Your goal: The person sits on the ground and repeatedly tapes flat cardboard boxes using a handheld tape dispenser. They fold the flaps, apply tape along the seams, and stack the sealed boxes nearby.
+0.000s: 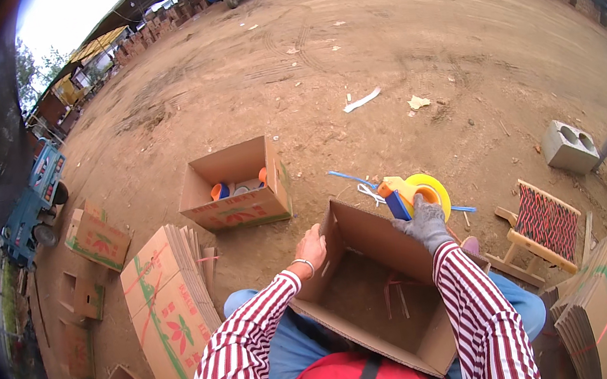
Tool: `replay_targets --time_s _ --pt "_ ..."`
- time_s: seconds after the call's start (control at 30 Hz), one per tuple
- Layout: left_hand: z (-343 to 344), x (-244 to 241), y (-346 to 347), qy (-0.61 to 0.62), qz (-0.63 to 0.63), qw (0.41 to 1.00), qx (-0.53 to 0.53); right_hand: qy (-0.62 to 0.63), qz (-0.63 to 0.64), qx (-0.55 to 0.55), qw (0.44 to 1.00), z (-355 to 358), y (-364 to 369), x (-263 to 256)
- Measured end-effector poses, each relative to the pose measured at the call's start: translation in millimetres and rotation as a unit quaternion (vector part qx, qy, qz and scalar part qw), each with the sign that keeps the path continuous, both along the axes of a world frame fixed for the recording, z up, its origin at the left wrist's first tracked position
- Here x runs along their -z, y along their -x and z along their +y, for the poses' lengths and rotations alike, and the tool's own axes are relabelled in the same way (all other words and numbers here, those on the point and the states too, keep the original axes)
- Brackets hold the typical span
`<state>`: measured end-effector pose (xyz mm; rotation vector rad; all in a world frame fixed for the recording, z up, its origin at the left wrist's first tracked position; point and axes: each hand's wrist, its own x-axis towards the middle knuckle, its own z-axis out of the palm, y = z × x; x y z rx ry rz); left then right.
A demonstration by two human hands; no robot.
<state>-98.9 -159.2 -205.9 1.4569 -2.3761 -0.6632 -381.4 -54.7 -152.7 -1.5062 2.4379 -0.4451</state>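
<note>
Between my knees stands an unfolded cardboard box (370,223), its near opening facing up. Through it I see brown ground and some thin pink strips, so the bottom appears open. My left hand (311,250), bare with a bracelet at the wrist, grips the box's left far edge. My right hand (427,224) wears a grey glove and holds an orange and blue tape dispenser (396,190) at the box's far right side. A wide yellow roll of tape (437,187) sits on the dispenser.
An open carton (242,213) ahead holds more tape dispensers. Flattened cartons (165,310) stand bundled at left, others (602,298) at right. Made-up boxes (97,238) lie farther left. A woven folding stool (547,223) and concrete blocks (569,147) are at right.
</note>
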Motion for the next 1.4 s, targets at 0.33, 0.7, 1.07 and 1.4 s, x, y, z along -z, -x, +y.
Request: replay_targets --time_s 0.33,0.7,1.07,1.4 --pt "97 86 35 0.064 -0.305 0.940 0.135 0.065 -0.009 -0.072 0.995 18 -12 6" --pt "225 28 210 -0.475 0.216 0.760 0.389 -0.015 -0.078 -0.057 0.995 9 -2 0" --pt "163 152 119 -0.469 -0.005 0.848 0.247 -0.023 -0.104 -0.028 0.994 2 7 10" --pt "128 -7 40 -0.227 -0.145 0.870 0.413 0.139 -0.052 0.033 0.988 71 -84 70"
